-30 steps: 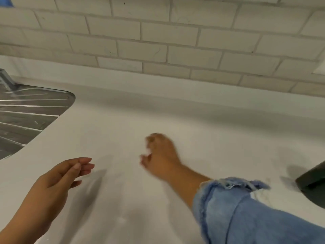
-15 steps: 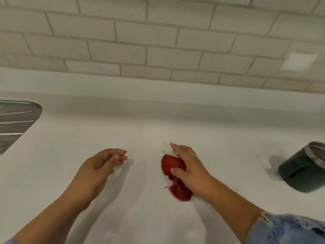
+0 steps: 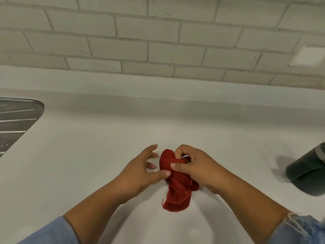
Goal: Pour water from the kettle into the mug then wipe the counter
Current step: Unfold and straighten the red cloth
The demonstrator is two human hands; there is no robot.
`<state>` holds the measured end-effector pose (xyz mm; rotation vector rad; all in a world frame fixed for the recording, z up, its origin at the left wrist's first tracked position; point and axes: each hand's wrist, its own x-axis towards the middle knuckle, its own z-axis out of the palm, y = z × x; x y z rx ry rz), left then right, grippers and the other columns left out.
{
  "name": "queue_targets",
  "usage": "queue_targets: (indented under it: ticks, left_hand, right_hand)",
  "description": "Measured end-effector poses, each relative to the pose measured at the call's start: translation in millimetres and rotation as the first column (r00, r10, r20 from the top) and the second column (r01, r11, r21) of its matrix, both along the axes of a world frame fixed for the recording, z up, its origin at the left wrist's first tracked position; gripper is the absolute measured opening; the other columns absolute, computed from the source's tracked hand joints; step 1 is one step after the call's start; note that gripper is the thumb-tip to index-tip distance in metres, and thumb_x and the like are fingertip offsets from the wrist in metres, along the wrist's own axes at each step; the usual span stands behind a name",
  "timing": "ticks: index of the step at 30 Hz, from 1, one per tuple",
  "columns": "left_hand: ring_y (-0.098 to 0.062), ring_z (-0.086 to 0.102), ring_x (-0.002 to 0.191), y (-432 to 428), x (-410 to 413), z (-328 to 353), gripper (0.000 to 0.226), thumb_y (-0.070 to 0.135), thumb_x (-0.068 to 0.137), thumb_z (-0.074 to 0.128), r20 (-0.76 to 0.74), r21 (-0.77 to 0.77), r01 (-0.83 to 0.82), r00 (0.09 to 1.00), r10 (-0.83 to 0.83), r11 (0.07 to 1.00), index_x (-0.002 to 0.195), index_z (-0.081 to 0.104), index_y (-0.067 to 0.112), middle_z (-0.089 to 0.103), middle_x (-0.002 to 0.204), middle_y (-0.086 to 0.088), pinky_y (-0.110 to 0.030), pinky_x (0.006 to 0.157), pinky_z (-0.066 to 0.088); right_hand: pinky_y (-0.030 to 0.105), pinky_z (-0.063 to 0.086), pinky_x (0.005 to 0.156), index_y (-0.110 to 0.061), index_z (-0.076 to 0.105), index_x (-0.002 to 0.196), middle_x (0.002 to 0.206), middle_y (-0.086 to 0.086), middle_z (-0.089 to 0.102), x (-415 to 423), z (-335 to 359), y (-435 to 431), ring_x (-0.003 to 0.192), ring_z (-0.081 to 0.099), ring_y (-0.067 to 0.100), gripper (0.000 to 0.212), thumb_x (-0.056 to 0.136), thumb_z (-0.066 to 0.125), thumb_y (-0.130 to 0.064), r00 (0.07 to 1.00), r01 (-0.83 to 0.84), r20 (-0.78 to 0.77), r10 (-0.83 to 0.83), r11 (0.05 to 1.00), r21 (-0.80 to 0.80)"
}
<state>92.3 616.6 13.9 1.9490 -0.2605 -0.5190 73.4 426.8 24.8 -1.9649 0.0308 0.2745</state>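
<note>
A crumpled red cloth (image 3: 176, 191) hangs just above the white counter (image 3: 88, 164) in the lower middle. My right hand (image 3: 195, 166) grips its upper part with curled fingers and thumb. My left hand (image 3: 140, 169) is beside it on the left, its thumb touching the cloth and its fingers spread and straight. A dark mug (image 3: 309, 173) with a metal rim stands at the right edge, partly cut off. No kettle is in view.
A steel sink drainer (image 3: 15, 120) with ridges lies at the left edge. A white tiled wall (image 3: 158, 41) rises behind the counter, with a white wall plate (image 3: 307, 56) at the upper right.
My right hand has lifted the red cloth and gripped it more tightly. My left hand has moved right until its thumb touches the cloth. The view has shifted slightly left.
</note>
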Motion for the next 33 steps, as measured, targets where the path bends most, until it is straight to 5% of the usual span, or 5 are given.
queue_targets:
  ticks: [5, 13, 27, 30, 33]
  left_hand:
    - [-0.014, 0.065, 0.105, 5.0, 4.9, 8.3, 0.059, 0.013, 0.072, 0.078, -0.135, -0.385, 0.016, 0.988, -0.074, 0.923, 0.125, 0.053, 0.022, 0.067, 0.116, -0.002, -0.03, 0.087, 0.054]
    - [-0.019, 0.062, 0.084, -1.6, 39.8, 36.0, 0.011, 0.023, 0.082, 0.065, -0.15, -0.503, -0.156, 0.984, 0.091, 0.85, 0.087, 0.062, 0.013, 0.067, 0.086, -0.006, -0.031, 0.081, 0.049]
    - [-0.013, 0.064, 0.081, -52.8, 154.4, 57.8, 0.019, 0.01, 0.087, 0.057, 0.331, -0.049, -0.105, 0.936, 0.116, 0.993, 0.082, 0.07, 0.023, 0.067, 0.088, 0.014, -0.018, 0.066, 0.046]
    - [-0.02, 0.059, 0.05, -55.2, 176.1, 58.3, 0.019, 0.015, 0.088, 0.056, 0.35, 0.034, -0.129, 0.93, 0.109, 0.991, 0.089, 0.071, 0.026, 0.065, 0.089, 0.011, -0.024, 0.043, 0.047]
    - [-0.007, 0.063, 0.075, -48.5, 195.5, 54.9, 0.019, 0.014, 0.087, 0.059, 0.318, 0.014, -0.144, 0.939, 0.132, 0.99, 0.093, 0.072, 0.026, 0.066, 0.097, 0.012, -0.017, 0.064, 0.048]
  right_hand:
    - [0.031, 0.05, 0.07, -0.02, 0.057, 0.082, 0.081, -0.005, 0.061, 9.5, 38.5, -2.3, 0.075, 0.057, 0.013, 0.014, 0.081, 0.071, -0.021, 0.987, -0.11, 0.131, 0.096, 0.988, 0.105]
    - [0.015, 0.039, 0.052, -0.018, 0.058, 0.079, 0.061, -0.017, 0.057, 33.5, 65.8, -36.0, 0.054, 0.05, 0.0, 0.023, 0.076, 0.075, -0.033, 0.988, -0.083, 0.115, 0.104, 0.981, -0.174]
    - [0.024, 0.039, 0.061, -0.017, 0.055, 0.085, 0.083, -0.005, 0.056, 135.3, 40.9, -99.8, 0.075, 0.053, 0.011, 0.026, 0.082, 0.064, -0.042, 0.877, 0.396, 0.418, -0.237, 0.849, -0.35]
    - [0.029, 0.045, 0.074, -0.017, 0.058, 0.09, 0.091, -0.002, 0.058, 154.1, 35.6, -112.8, 0.086, 0.055, 0.017, 0.017, 0.085, 0.061, -0.033, 0.853, 0.465, 0.395, -0.341, 0.841, -0.278]
    - [0.028, 0.045, 0.08, -0.017, 0.062, 0.095, 0.091, -0.006, 0.059, 165.7, 38.9, -125.4, 0.091, 0.056, 0.017, 0.008, 0.087, 0.06, -0.017, 0.845, 0.492, 0.331, -0.42, 0.854, -0.172]
